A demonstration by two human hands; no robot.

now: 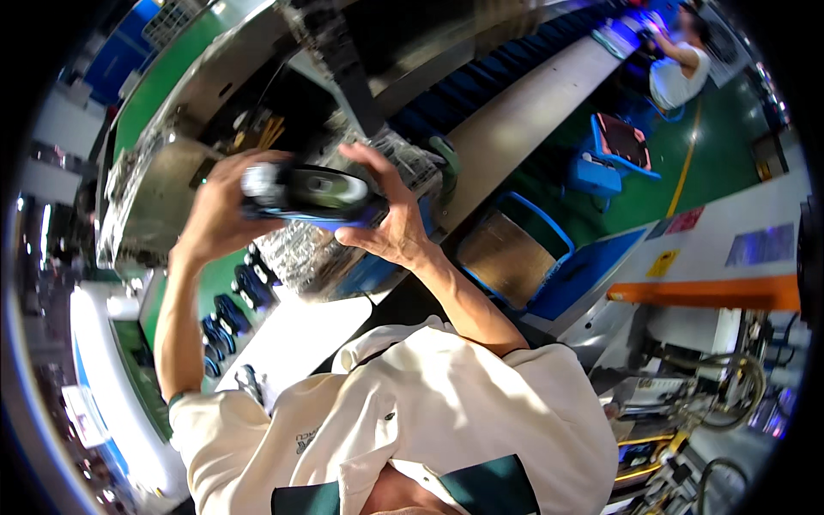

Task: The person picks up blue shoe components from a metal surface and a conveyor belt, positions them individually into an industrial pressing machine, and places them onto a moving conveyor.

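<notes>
A dark shoe (318,190) with a pale left end and a bluish lower edge is held up in front of me, smeared by motion. My left hand (221,204) is closed round its pale end, the fingers partly hidden behind it. Around the right end is my right hand (393,210), thumb below and a finger stretched out above, with the shoe's tip in the fork between them. Behind the shoe stands a bulky machine part (300,257) in crinkled, shiny wrapping.
Several dark shoes (249,287) sit at the lower left beside a white tabletop (296,335). A long conveyor table (524,112) runs to the far right, where a person (682,73) sits. A blue-framed chair (506,257) and orange bar (704,292) are on my right.
</notes>
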